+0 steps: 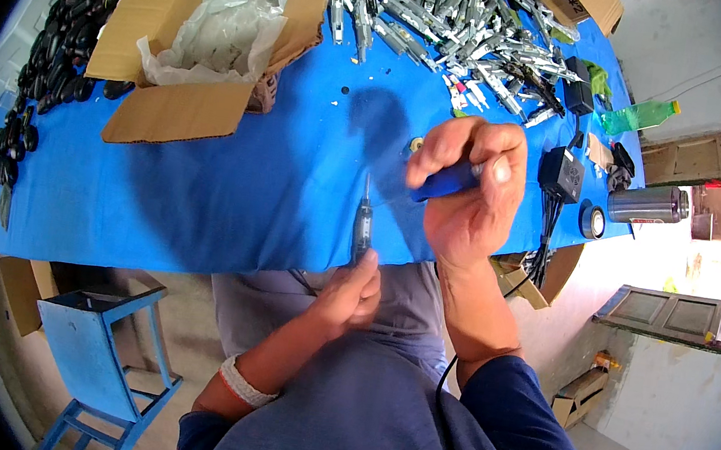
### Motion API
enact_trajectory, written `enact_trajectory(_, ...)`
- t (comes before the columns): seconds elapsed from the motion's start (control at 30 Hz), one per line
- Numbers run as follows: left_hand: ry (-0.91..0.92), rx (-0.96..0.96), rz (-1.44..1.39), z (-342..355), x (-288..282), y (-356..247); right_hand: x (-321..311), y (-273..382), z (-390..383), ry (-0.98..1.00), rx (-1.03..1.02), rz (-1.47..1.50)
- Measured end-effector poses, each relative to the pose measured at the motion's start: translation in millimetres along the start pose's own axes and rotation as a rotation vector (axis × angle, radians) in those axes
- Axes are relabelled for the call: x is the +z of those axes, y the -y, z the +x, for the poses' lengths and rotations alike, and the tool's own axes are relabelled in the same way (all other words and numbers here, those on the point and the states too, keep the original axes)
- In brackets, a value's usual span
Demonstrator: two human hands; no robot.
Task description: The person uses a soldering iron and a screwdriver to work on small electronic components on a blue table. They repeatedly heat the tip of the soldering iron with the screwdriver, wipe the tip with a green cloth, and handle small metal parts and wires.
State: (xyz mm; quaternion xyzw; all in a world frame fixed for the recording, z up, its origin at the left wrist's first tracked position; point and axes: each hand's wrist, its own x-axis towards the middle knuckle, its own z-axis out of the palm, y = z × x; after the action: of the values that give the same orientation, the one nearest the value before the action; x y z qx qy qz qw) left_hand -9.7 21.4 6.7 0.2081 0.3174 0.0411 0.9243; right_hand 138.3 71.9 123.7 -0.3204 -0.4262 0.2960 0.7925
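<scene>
Raised closest to the camera, a blue object is being gripped by the curled fingers of the right hand (its shape is being partly hidden by them). At the near edge of the blue-covered tabletop, a slim grey piece with a thin tip is being grasped by the fingers of the left hand. Beyond, heaped metal parts are being borne.
</scene>
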Motion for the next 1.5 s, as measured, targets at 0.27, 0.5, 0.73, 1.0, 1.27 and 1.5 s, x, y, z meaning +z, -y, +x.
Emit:
enact_trajectory(0.27,0.003,-0.039,-0.015,-1.7,2.0,0.3,11.2,4.4,-12.6,-0.229,0.031,-0.082)
enact_trajectory(0.5,0.004,-0.059,-0.051,-0.7,7.3,2.6,-3.8,10.3,11.5,0.062,0.319,0.187)
enact_trajectory(0.73,-0.014,-0.026,-0.016,-1.7,1.3,3.3,-3.7,3.7,13.1,0.325,0.293,0.052)
enact_trajectory(1.0,0.013,0.014,0.002,-1.9,1.5,-1.3,2.9,12.5,2.2,-0.040,0.117,-0.208)
enact_trajectory(1.27,0.019,-0.023,-0.021,1.2,1.1,1.9,8.3,13.3,-11.1,-0.117,0.154,0.080)
enact_trajectory(1.5,0.034,-0.062,-0.081,-1.4,4.0,-0.3,-14.4,8.8,13.9,0.314,0.346,0.250)
